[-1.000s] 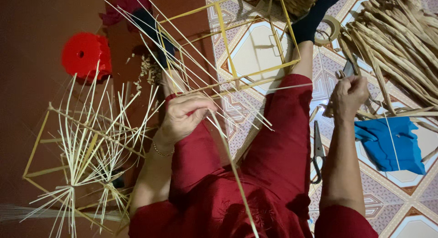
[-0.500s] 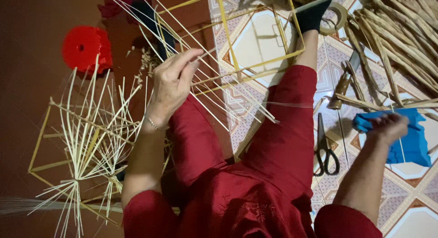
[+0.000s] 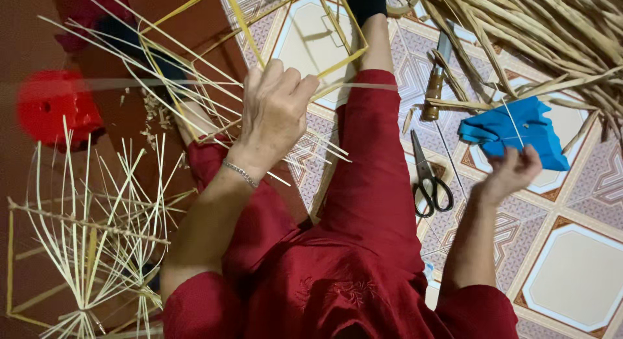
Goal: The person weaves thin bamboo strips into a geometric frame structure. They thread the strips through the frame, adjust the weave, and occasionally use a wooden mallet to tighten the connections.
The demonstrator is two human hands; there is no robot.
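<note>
My left hand (image 3: 272, 112) is closed around a bundle of thin pale bamboo splints (image 3: 195, 99) that fan out over my left knee, joined to a yellow square strip frame (image 3: 337, 27). My right hand (image 3: 513, 171) is out to the right over the tiled floor. Its fingers pinch a thin pale thread (image 3: 511, 121) at the near edge of a crumpled blue piece (image 3: 519, 134). My red-trousered legs (image 3: 370, 170) stretch out between the two hands.
Black-handled scissors (image 3: 429, 183) and a wooden-handled knife (image 3: 433, 86) lie by my right leg. A heap of bamboo strips (image 3: 551, 34) fills the far right. A finished splint frame (image 3: 84, 235) and a red plastic object (image 3: 55, 108) are on the left.
My right hand went from the knife to the blue piece, then drew back to its near edge. My left hand rose from my knee and gripped the splints higher up.
</note>
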